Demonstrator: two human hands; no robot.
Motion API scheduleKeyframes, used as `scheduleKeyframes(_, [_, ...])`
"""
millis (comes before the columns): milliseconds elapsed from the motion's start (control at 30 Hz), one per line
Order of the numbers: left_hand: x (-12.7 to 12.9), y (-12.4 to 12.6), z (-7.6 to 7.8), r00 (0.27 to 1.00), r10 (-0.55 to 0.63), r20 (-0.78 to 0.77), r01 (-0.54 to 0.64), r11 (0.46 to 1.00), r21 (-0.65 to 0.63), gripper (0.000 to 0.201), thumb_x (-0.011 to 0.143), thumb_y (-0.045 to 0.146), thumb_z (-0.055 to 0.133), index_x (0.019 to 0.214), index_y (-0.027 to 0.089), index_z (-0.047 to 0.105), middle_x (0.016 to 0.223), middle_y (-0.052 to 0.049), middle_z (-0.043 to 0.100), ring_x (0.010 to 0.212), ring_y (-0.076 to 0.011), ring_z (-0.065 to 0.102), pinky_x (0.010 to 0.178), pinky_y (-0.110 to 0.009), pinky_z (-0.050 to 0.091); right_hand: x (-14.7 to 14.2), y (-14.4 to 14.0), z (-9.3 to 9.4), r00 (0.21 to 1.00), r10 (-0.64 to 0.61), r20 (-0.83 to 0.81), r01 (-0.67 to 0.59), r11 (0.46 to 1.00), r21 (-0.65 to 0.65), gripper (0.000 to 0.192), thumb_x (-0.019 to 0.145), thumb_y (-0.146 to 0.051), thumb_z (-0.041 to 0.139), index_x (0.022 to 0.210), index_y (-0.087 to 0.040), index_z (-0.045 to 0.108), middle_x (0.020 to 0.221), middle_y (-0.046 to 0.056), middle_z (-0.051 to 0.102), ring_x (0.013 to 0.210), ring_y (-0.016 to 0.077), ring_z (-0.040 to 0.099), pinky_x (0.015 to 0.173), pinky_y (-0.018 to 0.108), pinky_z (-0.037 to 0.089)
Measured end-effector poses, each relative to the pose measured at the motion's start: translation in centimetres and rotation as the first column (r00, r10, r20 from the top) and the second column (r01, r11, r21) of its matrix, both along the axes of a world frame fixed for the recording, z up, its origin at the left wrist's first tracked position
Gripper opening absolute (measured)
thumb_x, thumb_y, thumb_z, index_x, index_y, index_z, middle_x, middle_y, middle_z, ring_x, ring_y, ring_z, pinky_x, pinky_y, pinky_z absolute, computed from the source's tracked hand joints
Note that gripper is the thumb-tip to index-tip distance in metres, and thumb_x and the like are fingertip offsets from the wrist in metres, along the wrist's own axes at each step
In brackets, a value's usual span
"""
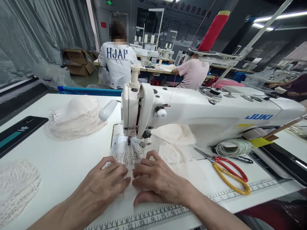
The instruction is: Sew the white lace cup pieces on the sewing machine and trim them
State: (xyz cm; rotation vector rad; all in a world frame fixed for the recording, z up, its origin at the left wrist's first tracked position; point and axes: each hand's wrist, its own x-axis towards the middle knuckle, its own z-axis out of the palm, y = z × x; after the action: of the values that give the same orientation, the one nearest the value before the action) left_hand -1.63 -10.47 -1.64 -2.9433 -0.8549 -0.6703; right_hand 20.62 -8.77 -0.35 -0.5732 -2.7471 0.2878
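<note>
A piece of white lace (126, 152) lies gathered under the presser foot (129, 140) of a white JUKI sewing machine (192, 105). My left hand (103, 180) is at the lace's near left edge, fingers curled and thumb drawn close to them. Opposite it, my right hand (157, 179) bends its fingers onto the near right edge. The fingertips of both hands nearly meet in front of the needle, and the lace beneath them is partly hidden. Right of the foot, pale cream fabric (177, 134) and more lace (172, 152) rest on the machine bed.
Scissors (227, 172) with red and yellow handles lie at right, near coiled cord (233, 147). A printed ruler strip (153, 217) runs along the front edge. Stacked cream pieces (76, 118), a lace piece (18, 188) and a phone (22, 131) are at left. Two people sit beyond.
</note>
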Motion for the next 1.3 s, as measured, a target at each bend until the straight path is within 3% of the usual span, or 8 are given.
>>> scheduleKeyframes(200, [0.1, 0.9, -0.4, 0.999, 0.045, -0.003, -0.045, 0.998, 0.045, 0.016, 0.085, 0.027, 0.06, 0.101, 0.023, 0.058, 0.097, 0.001, 0.064, 0.086, -0.0143, 0.06, 0.091, -0.037, 0.033, -0.2, 1.2, -1.1, 0.985, -0.152, -0.079, 0.16, 0.981, 0.108, 0.051, 0.082, -0.063, 0.047, 0.095, -0.015, 0.059, 0.097, 0.005, 0.063, 0.087, 0.0163, 0.054, 0.082, 0.035, 0.028])
scheduleKeyframes(300, [0.3, 2.3, -0.4, 0.997, 0.065, -0.032, -0.062, 0.993, 0.104, 0.013, 0.086, 0.026, 0.059, 0.099, 0.022, 0.058, 0.097, -0.001, 0.064, 0.088, -0.0158, 0.06, 0.091, -0.038, 0.033, -0.1, 2.3, -1.5, 0.969, -0.242, -0.057, 0.248, 0.955, 0.161, 0.052, 0.079, -0.064, 0.049, 0.099, -0.017, 0.059, 0.103, 0.005, 0.063, 0.09, 0.0176, 0.054, 0.082, 0.036, 0.029])
scheduleKeyframes(533, [0.3, 5.9, -0.4, 0.994, 0.074, -0.085, -0.06, 0.986, 0.158, 0.014, 0.09, 0.024, 0.05, 0.101, 0.021, 0.057, 0.093, -0.002, 0.066, 0.093, -0.0183, 0.058, 0.092, -0.041, 0.032, -0.5, 3.9, -1.9, 0.92, -0.388, -0.049, 0.389, 0.895, 0.216, 0.058, 0.08, -0.065, 0.046, 0.113, -0.019, 0.055, 0.095, 0.006, 0.065, 0.092, 0.021, 0.056, 0.092, 0.044, 0.025])
scheduleKeyframes(867, [0.3, 6.6, -1.0, 0.984, 0.103, -0.144, -0.079, 0.983, 0.168, 0.017, 0.094, 0.021, 0.041, 0.104, 0.02, 0.055, 0.102, -0.004, 0.065, 0.1, -0.0194, 0.057, 0.096, -0.046, 0.028, -0.3, 4.3, -2.4, 0.915, -0.399, -0.065, 0.404, 0.894, 0.194, 0.057, 0.085, -0.063, 0.039, 0.121, -0.021, 0.05, 0.107, 0.009, 0.064, 0.096, 0.0232, 0.055, 0.095, 0.05, 0.02])
scheduleKeyframes(1000, [0.2, 6.2, -1.2, 0.985, 0.113, -0.128, -0.091, 0.982, 0.169, 0.019, 0.093, 0.017, 0.041, 0.108, 0.018, 0.053, 0.104, -0.006, 0.063, 0.098, -0.0193, 0.058, 0.099, -0.048, 0.027, -0.4, 3.8, -2.0, 0.941, -0.326, -0.092, 0.338, 0.921, 0.193, 0.047, 0.087, -0.059, 0.041, 0.109, -0.019, 0.056, 0.104, 0.006, 0.065, 0.09, 0.0196, 0.056, 0.095, 0.046, 0.02])
scheduleKeyframes(1100, [0.5, 5.5, -1.4, 0.992, 0.099, -0.073, -0.086, 0.982, 0.168, 0.012, 0.09, 0.015, 0.047, 0.096, 0.018, 0.057, 0.095, -0.004, 0.062, 0.089, -0.0181, 0.059, 0.095, -0.045, 0.034, -0.5, 3.2, -1.7, 0.96, -0.262, -0.094, 0.276, 0.942, 0.191, 0.042, 0.088, -0.055, 0.043, 0.095, -0.018, 0.06, 0.092, 0.003, 0.066, 0.079, 0.0153, 0.056, 0.094, 0.042, 0.022])
scheduleKeyframes(1300, [1.0, 4.6, -1.2, 0.995, 0.088, -0.055, -0.077, 0.979, 0.19, 0.013, 0.086, 0.008, 0.05, 0.079, 0.016, 0.057, 0.076, -0.001, 0.058, 0.073, -0.0169, 0.056, 0.082, -0.04, 0.041, -0.5, 2.8, -1.7, 0.96, -0.246, -0.131, 0.267, 0.948, 0.176, 0.041, 0.091, -0.052, 0.04, 0.093, -0.017, 0.06, 0.085, 0.003, 0.065, 0.072, 0.0139, 0.054, 0.091, 0.041, 0.023])
